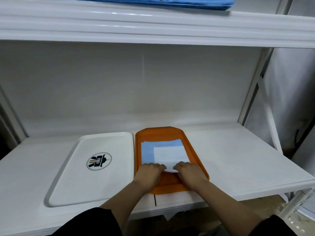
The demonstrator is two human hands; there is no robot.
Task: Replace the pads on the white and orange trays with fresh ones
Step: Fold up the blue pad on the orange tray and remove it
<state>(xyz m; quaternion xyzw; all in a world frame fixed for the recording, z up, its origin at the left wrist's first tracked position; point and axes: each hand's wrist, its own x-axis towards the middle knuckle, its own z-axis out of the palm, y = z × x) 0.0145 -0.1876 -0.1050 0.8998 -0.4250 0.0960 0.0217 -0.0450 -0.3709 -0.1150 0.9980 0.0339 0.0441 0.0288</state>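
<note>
Dark sleeves [95,222] fill the bottom edge, and 2 bare forearms reach forward from them over the white shelf [238,159] to the orange tray [192,155]. Both hands sit at the near end of this tray. Left hand [150,172] has its fingers curled down onto the near edge of the pad [168,155], at its left part; right hand [189,171] is curled the same way on the right part of that edge, knuckles up. Between the 2 hands the white edge of the pad is lifted and bunched a little, pinched by the fingertips of each. Beyond the grip the pad lies flat in the tray: a white rectangle on top, with pale blue showing along its left and far sides. Whether this is 1 folded pad or 2 layers cannot be told.

Just beside the orange tray, on its left and nearly touching, lies the white tray [71,174], bare but for a round dark logo [99,161]. Overhead, an upper shelf [153,26] carries folded blue sheets [153,1].
</note>
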